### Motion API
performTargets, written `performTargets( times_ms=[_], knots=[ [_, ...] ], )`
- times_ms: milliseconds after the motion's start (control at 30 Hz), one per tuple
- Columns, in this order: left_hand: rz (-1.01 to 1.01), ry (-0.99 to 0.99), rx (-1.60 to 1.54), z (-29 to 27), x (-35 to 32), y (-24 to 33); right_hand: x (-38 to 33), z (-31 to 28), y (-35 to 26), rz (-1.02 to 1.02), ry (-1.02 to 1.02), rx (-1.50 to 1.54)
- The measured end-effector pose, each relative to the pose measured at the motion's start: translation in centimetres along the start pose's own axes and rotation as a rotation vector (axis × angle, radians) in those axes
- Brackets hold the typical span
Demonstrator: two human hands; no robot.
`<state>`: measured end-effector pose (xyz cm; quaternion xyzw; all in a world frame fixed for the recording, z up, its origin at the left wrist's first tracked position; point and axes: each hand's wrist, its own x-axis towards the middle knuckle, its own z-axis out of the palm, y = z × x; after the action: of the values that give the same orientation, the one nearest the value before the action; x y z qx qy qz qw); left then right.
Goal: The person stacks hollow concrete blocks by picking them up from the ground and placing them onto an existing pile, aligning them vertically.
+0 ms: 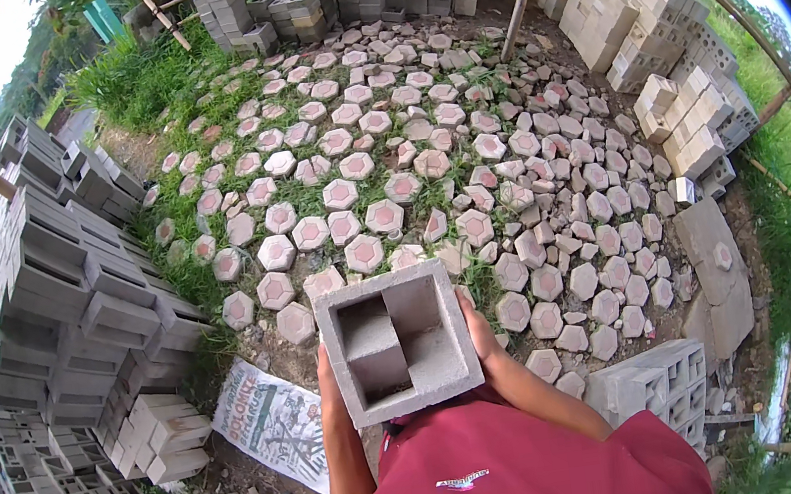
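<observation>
A square grey concrete vent block (448,380) is held up in front of my chest, its hollow side turned upward. Inside its thick rim, stepped inner walls divide the hollow into deep and shallow parts. My left hand (329,381) presses against the block's left side, and my right hand (478,326) grips its right side. Most of the fingers are hidden beneath or behind the block. My red shirt (514,461) fills the lower middle, below the block.
Hexagonal pavers (339,194) with reddish centres lie scattered over grass and soil ahead. Stacked concrete blocks (70,280) stand on the left, with further stacks (689,123) at the right and back. A printed sheet (274,423) lies by my left arm. Hollow blocks (648,384) sit near my right arm.
</observation>
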<state>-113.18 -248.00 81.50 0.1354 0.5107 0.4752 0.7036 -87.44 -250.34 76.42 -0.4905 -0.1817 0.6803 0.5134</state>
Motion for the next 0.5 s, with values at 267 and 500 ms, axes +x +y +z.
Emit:
performTargets(
  times_ms=[267, 500],
  knots=[
    [-0.024, -0.178, 0.036, 4.6, 9.0, 6.7, 10.2, 3.1, -5.5, -0.016, -0.005, 0.054],
    [0.027, -0.170, 0.027, 10.3, 21.5, 14.0, 25.9, 5.8, -10.8, -0.098, -0.044, 0.103]
  ],
)
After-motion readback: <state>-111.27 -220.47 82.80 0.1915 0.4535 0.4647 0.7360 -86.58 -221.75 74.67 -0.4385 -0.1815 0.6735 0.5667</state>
